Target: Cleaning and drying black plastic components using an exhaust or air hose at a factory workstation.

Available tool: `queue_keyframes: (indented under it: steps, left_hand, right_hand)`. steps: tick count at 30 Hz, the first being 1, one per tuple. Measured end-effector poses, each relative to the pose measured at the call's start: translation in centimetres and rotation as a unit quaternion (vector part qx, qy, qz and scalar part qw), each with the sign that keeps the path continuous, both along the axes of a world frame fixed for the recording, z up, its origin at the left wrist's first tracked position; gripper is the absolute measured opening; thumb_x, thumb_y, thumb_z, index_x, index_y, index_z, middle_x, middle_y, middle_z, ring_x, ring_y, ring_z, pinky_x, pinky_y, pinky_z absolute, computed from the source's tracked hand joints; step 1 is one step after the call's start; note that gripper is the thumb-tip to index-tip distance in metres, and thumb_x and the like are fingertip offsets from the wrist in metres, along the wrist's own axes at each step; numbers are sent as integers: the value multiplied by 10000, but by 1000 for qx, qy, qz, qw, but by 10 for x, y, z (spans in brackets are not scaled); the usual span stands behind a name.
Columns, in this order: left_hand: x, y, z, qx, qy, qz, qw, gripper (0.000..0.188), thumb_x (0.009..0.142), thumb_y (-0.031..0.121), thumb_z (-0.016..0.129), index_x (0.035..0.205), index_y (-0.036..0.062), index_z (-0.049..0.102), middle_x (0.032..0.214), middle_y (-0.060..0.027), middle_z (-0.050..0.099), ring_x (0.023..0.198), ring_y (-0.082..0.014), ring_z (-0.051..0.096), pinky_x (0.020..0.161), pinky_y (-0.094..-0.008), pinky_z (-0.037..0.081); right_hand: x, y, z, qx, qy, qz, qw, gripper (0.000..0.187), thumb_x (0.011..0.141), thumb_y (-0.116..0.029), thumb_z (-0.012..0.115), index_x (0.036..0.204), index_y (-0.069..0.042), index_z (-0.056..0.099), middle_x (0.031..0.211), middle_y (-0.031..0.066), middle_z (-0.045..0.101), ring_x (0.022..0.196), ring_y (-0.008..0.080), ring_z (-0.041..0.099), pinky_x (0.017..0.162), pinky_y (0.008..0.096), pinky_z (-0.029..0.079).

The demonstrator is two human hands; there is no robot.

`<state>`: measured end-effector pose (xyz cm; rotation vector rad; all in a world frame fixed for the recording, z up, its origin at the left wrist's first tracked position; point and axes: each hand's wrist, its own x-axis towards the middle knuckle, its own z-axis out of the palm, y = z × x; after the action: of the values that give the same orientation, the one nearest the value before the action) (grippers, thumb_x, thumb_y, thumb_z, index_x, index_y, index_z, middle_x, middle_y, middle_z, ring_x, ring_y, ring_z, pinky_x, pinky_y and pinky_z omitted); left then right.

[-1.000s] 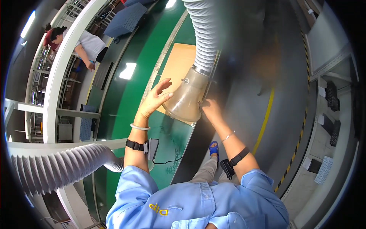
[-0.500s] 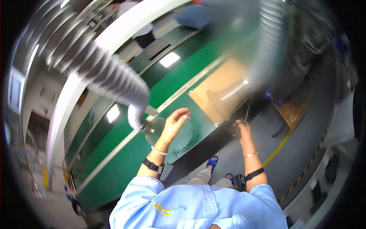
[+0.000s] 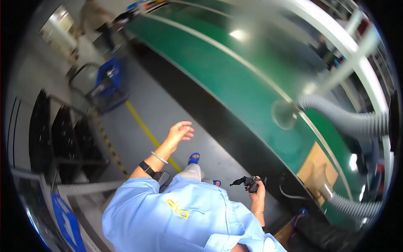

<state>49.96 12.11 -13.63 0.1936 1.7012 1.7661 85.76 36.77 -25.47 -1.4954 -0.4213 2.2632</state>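
Observation:
My left hand (image 3: 179,131) hangs in the air over the grey floor, fingers spread, holding nothing. A bracelet and a black wrist device sit on that forearm. My right hand (image 3: 257,190) is low at my side, closed around a small black object (image 3: 247,182) with dangling parts. It is close to the dark side of the long green conveyor (image 3: 252,88). A grey ribbed hose with a clear funnel mouth (image 3: 285,114) hangs over the belt to the right.
A cardboard sheet (image 3: 317,166) lies on the belt, with a second ribbed hose (image 3: 348,201) beside it. A blue cart (image 3: 108,84) stands on the floor at the left by a yellow line (image 3: 145,130). Dark racks (image 3: 63,134) line the left side. A person stands far off at the top left.
The view has swung round from the belt toward the floor aisle. Both hands have come off the clear funnel; the right hand now holds a small black object.

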Motion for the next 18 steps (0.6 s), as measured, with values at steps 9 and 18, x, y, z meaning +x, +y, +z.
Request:
queue_keyframes:
  steps: [9,18]
  left_hand:
    - [-53,-259,-18,48,-90,316,943,291,868,161,539,1133,47,500,947,-116,601,797,-216,614,690,-338,515]
    - [-208,-425,-23,150,-88,462,870,316,837,210,591,1121,85,528,976,-90,592,945,-249,560,863,-442,456]
  right_hand:
    - [-248,-15,-1,162,77,257,950,261,780,-82,441,1012,-82,561,931,69,607,817,243,597,655,407,498]
    - [-514,-152,37,36,166,283,944,211,862,-129,487,1042,-48,559,1004,100,608,919,268,585,841,411,482]
